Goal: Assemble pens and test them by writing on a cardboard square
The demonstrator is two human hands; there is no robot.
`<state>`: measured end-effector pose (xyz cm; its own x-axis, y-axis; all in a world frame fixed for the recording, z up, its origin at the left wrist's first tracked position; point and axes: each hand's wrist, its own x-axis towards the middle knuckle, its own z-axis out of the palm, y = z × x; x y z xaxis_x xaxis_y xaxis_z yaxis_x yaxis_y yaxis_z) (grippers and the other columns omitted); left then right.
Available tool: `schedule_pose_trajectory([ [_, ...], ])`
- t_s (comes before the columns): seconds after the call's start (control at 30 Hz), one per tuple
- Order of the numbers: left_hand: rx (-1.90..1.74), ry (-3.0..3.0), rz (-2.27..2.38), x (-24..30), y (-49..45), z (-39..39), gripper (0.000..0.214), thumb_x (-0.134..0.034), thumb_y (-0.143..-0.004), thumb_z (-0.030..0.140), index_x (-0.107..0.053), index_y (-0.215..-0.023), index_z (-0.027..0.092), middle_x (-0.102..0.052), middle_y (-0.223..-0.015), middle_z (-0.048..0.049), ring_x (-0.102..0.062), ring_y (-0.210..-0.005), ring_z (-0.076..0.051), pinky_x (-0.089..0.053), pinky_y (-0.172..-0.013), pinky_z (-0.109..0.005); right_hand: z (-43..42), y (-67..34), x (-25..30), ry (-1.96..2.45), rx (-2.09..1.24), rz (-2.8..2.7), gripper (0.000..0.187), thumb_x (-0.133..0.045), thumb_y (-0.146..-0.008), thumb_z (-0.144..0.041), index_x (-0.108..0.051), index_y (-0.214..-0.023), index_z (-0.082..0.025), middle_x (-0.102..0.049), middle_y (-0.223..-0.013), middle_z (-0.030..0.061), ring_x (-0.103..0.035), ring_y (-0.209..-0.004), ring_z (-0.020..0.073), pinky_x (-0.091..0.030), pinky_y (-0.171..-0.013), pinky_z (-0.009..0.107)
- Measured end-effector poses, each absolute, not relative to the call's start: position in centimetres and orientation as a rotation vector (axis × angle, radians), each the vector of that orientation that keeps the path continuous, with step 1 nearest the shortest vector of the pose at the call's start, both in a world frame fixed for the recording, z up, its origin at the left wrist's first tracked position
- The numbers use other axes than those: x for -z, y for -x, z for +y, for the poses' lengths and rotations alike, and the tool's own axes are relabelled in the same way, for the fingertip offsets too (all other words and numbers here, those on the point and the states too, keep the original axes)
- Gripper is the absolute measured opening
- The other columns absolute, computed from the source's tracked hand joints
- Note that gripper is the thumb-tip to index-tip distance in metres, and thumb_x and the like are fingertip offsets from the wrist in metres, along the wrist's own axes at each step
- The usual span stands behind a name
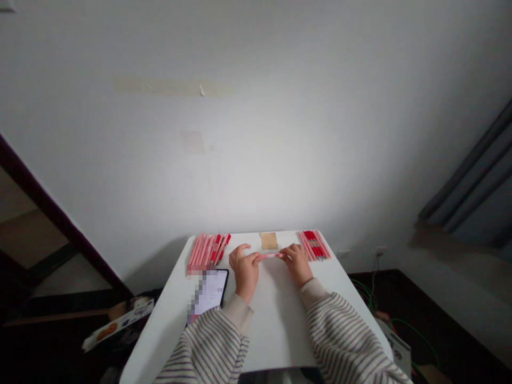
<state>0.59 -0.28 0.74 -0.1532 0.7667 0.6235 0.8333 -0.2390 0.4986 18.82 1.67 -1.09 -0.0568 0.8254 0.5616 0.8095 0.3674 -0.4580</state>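
Between my two hands a pink pen [271, 256] lies level, held by both ends above the white table [276, 330]. My left hand [245, 269] pinches its left end with thumb and forefinger. At the right end, the fingers of my right hand [296, 264] are closed round it, hiding that tip. Just beyond the pen sits a tan paper square [269, 240]. Several pink and red pens [208, 249] lie side by side left of my left hand. Another row of pink and red pens [314, 245] is to the right of my right hand.
A phone [214, 288] with a lit screen lies by my left forearm, partly blurred out. The table's far edge meets a pale wall [256, 133]. Green cables [362, 293] and a box [398, 349] are on the floor at right; a grey curtain [476, 197] hangs there.
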Motion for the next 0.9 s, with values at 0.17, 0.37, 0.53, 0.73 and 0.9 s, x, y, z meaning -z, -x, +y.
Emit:
schedule_pose_trajectory([
  [0.17,1.365,1.989,-1.906,-0.39,-0.61,-0.17,0.012,-0.065,-0.076,0.035,-0.075,-0.081,0.030,-0.058,-0.111,-0.0058,-0.048,-0.106,-0.025,-0.039,-0.092,-0.042,1.77,-18.93,1.10,1.435,-0.027,-1.838,0.016,-0.058,-0.087,-0.038,-0.070,-0.087,-0.028,-0.060,-0.085,0.0050,-0.049,-0.090,0.0220,-0.037,-0.078,0.033],
  [0.37,1.357,1.997,-1.928,-0.24,-0.63,-0.15,0.014,-0.065,-0.076,0.035,-0.074,-0.086,0.030,-0.056,-0.112,-0.0063,-0.049,-0.106,-0.025,-0.040,-0.093,-0.042,1.87,-19.03,1.13,1.399,-0.074,-1.828,0.019,-0.055,-0.088,-0.039,-0.069,-0.096,-0.028,-0.061,-0.093,0.0059,-0.049,-0.092,0.0226,-0.038,-0.080,0.035],
  [0.53,1.363,2.005,-1.942,-0.43,-0.67,-0.26,0.014,-0.064,-0.077,0.034,-0.074,-0.086,0.030,-0.056,-0.112,-0.0065,-0.050,-0.106,-0.025,-0.040,-0.093,-0.042,1.89,-19.04,1.20,1.384,-0.105,-1.823,0.018,-0.057,-0.087,-0.036,-0.068,-0.098,-0.028,-0.061,-0.094,0.0059,-0.049,-0.093,0.0233,-0.038,-0.081,0.036],
  [0.73,1.385,1.997,-1.928,-0.47,-0.69,-0.30,0.014,-0.064,-0.077,0.034,-0.074,-0.086,0.029,-0.056,-0.111,-0.0066,-0.050,-0.106,-0.025,-0.039,-0.093,-0.042,1.86,-18.98,1.14,1.360,-0.134,-1.799,0.018,-0.056,-0.087,-0.036,-0.069,-0.097,-0.028,-0.061,-0.094,0.0064,-0.050,-0.093,0.0236,-0.038,-0.082,0.037],
  [0.9,1.365,1.997,-1.919,-0.51,-0.65,-0.29,0.015,-0.063,-0.078,0.036,-0.074,-0.086,0.029,-0.057,-0.110,-0.0069,-0.051,-0.105,-0.025,-0.040,-0.092,-0.042,1.78,-18.95,0.90,1.304,-0.231,-1.765,0.021,-0.055,-0.087,-0.040,-0.069,-0.095,-0.025,-0.062,-0.093,0.0067,-0.051,-0.092,0.0225,-0.039,-0.084,0.037],
])
